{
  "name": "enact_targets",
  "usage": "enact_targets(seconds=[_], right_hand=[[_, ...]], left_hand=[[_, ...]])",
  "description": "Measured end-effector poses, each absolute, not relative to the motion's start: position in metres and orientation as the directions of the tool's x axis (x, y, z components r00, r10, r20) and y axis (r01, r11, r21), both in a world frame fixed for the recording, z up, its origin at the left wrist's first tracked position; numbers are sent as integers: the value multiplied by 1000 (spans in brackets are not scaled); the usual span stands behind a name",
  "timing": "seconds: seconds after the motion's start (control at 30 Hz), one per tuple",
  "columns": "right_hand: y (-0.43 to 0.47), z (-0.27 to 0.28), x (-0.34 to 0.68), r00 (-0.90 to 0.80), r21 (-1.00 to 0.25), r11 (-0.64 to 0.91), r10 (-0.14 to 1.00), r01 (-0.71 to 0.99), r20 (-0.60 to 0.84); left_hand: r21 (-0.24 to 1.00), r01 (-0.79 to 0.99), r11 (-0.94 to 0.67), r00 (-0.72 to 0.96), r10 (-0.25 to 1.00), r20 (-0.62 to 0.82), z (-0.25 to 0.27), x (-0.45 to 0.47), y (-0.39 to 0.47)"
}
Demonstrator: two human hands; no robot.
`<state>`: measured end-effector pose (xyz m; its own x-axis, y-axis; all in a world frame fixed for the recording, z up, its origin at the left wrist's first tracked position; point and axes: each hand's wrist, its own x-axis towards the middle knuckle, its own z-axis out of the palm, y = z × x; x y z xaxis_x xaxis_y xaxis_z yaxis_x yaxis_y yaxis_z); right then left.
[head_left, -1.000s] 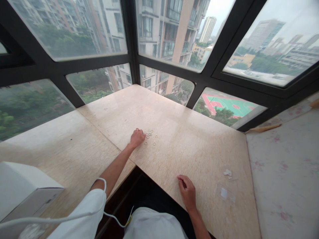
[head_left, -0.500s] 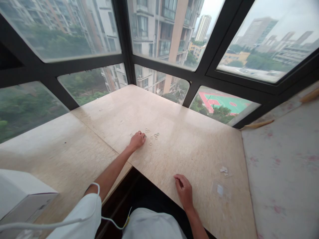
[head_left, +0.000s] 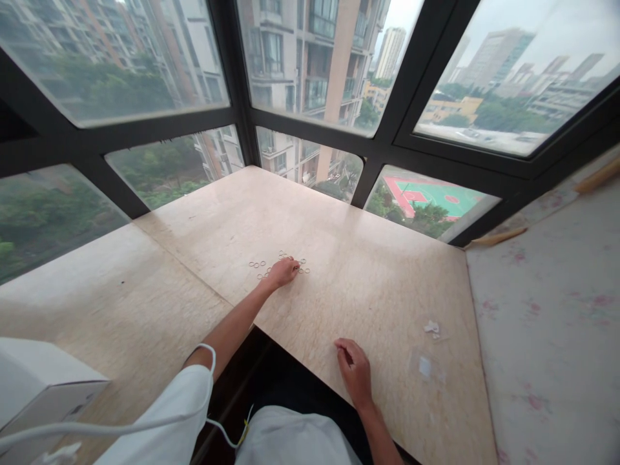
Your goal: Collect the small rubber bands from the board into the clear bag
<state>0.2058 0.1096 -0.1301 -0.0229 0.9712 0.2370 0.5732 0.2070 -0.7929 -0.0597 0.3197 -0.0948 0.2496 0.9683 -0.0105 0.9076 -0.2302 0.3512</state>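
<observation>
Rings point(head_left: 256, 265) on worktop point(head_left: 368, 271), 9 to 3 o'clock around left hand point(head_left: 285, 272): fingers curled, grip unclear. Right hand point(head_left: 355, 370), 5 o'clock: curled, contents unclear. Risk: dragging knuckles could scatter rings.

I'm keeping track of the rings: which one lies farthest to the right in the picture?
The ring just right of the left hand, at the group's right edge; every other visible ring lies farther left.

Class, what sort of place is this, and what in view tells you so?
Probably a windowed corner of a home, above ground level: dark window frames meet at the corner, a sports court lies below outside, and flowered wall covering shows at the right.
</observation>
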Motion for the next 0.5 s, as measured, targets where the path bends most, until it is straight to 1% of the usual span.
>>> enact_targets(seconds=[0.1, 0.27, 0.4, 0.5], right_hand=[[109, -131, 206, -23, -791, 205, 972, 576, 235], [109, -130, 206, -22, -791, 209, 970, 575, 240], [110, -132, 207, -35, -791, 210, 972, 575, 232], [110, -134, 208, -41, -789, 214, 972, 576, 233]], left_hand=[[385, 903, -188, 192, 981, 27, -96, -74, 322], [422, 904, -67, 32, 995, 91, -92, -108, 325], [439, 898, 15, -67, 993, 102, -87, -118, 329], [438, 898, 48, -97, 991, 92, -88, -113, 331]])
